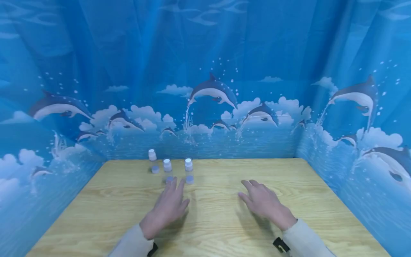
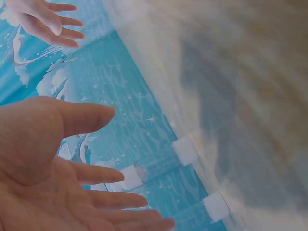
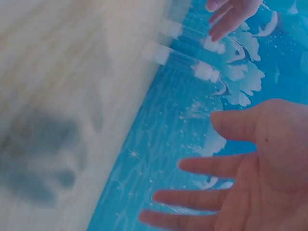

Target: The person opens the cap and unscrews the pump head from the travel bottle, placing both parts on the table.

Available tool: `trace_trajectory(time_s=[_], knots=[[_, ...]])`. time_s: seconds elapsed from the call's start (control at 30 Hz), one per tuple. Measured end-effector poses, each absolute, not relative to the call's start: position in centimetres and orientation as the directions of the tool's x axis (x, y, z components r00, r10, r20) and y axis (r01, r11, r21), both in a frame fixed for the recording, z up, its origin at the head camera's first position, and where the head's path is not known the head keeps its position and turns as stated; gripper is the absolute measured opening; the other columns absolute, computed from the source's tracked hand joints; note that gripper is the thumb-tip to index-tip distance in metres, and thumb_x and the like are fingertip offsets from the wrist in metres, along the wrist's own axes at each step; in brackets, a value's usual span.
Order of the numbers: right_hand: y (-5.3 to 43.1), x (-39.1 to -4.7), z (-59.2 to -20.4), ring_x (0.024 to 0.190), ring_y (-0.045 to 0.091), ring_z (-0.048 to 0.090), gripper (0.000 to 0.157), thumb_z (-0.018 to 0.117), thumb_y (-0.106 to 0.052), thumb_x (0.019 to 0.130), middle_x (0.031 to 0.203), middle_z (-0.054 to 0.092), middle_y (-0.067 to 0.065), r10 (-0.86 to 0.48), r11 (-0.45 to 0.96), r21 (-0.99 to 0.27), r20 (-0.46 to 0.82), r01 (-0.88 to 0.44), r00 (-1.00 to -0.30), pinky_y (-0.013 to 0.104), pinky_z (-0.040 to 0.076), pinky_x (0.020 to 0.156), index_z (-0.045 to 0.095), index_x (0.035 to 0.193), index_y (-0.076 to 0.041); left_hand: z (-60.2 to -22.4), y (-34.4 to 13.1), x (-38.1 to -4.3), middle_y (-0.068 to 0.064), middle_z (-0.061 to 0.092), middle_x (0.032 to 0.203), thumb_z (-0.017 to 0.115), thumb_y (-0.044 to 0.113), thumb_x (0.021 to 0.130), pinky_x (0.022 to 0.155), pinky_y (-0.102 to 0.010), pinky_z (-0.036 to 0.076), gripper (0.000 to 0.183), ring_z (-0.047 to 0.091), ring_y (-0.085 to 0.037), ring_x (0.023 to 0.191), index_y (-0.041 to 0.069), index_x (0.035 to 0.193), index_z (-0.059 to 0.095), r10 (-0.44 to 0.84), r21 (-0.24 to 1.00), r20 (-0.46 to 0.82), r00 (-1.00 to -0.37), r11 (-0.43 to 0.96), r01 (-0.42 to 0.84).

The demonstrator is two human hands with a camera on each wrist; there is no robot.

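Three clear cylinders with white ends stand toward the back left of the table: a left one (image 1: 152, 155), a middle one (image 1: 167, 165) and a right one (image 1: 188, 165). My left hand (image 1: 168, 203) hovers over the wood in front of them, palm down and fingers extended. Its fingertips overlap the middle cylinder's lower end in the head view. In the left wrist view the fingers (image 2: 115, 198) are spread and hold nothing, near a cylinder (image 2: 163, 161). To the right, my right hand (image 1: 264, 201) is also spread over the table with nothing in it; its palm (image 3: 274, 163) shows in the right wrist view.
The wood-grain table (image 1: 218, 228) has its far edge against a blue curtain (image 1: 257, 43) printed with dolphins and clouds. More of the curtain borders the table at left and right. Dark straps (image 1: 281, 245) show at both sleeve cuffs.
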State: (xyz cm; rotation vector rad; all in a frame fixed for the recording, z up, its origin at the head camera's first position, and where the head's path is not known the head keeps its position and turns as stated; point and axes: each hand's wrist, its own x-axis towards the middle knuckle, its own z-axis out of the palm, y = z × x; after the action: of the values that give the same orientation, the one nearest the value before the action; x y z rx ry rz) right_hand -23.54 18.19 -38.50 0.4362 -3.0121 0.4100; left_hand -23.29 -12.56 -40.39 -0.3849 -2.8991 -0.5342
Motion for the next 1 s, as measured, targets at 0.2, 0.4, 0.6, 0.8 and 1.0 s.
trace_trajectory(time_s=[0.2, 0.4, 0.6, 0.8, 1.0], knots=[[18.0, -24.0, -37.0, 0.130, 0.041, 0.060, 0.049, 0.056, -0.039, 0.105, 0.140, 0.064, 0.020, -0.290, 0.913, -0.279, 0.066, -0.297, -0.955, 0.062, 0.049, 0.107, 0.059, 0.141, -0.006, -39.9, -12.0, -26.1, -0.035, 0.056, 0.138, 0.070, 0.007, 0.093, 0.104, -0.058, 0.053, 0.061, 0.058, -0.049, 0.125, -0.014, 0.144, 0.045, 0.224, 0.488, 0.241, -0.944, 0.813, 0.317], [17.3, -24.4, -36.3, 0.129, 0.039, 0.062, 0.048, 0.056, -0.039, 0.105, 0.139, 0.066, 0.017, -0.307, 0.901, -0.310, 0.040, -0.304, -0.951, 0.060, 0.051, 0.106, 0.060, 0.140, -0.006, -40.4, -11.6, -28.7, -0.032, 0.063, 0.127, 0.068, 0.005, 0.092, 0.098, -0.053, 0.057, 0.049, 0.065, -0.043, 0.114, -0.017, 0.133, 0.053, 0.140, 0.560, 0.225, -0.964, 0.791, 0.245], [16.9, -24.7, -35.9, 0.128, 0.039, 0.062, 0.049, 0.055, -0.040, 0.106, 0.139, 0.066, 0.017, -0.311, 0.897, -0.320, 0.027, -0.303, -0.950, 0.059, 0.050, 0.107, 0.060, 0.141, -0.006, -40.6, -11.4, -30.4, -0.021, 0.066, 0.105, 0.069, 0.005, 0.090, 0.076, -0.041, 0.060, 0.036, 0.061, -0.027, 0.084, -0.013, 0.120, 0.059, 0.066, 0.618, 0.146, -0.987, 0.773, 0.143], [16.5, -24.7, -35.6, 0.130, 0.039, 0.061, 0.049, 0.053, -0.042, 0.106, 0.139, 0.066, 0.016, -0.317, 0.889, -0.339, 0.026, -0.307, -0.948, 0.059, 0.048, 0.110, 0.060, 0.141, -0.007, -41.5, -11.4, -32.0, -0.028, 0.067, 0.118, 0.070, 0.005, 0.091, 0.080, -0.041, 0.062, 0.054, 0.066, -0.026, 0.081, -0.015, 0.137, 0.051, 0.025, 0.656, 0.149, -0.989, 0.746, 0.117], [16.3, -24.6, -35.4, 0.130, 0.039, 0.061, 0.050, 0.052, -0.043, 0.107, 0.140, 0.066, 0.016, -0.318, 0.885, -0.350, 0.022, -0.306, -0.948, 0.059, 0.048, 0.109, 0.061, 0.140, -0.007, -42.3, -11.5, -33.4, -0.029, 0.068, 0.124, 0.071, 0.004, 0.088, 0.084, -0.043, 0.062, 0.052, 0.069, -0.027, 0.088, -0.012, 0.135, 0.056, -0.009, 0.683, 0.119, -0.993, 0.727, 0.075]])
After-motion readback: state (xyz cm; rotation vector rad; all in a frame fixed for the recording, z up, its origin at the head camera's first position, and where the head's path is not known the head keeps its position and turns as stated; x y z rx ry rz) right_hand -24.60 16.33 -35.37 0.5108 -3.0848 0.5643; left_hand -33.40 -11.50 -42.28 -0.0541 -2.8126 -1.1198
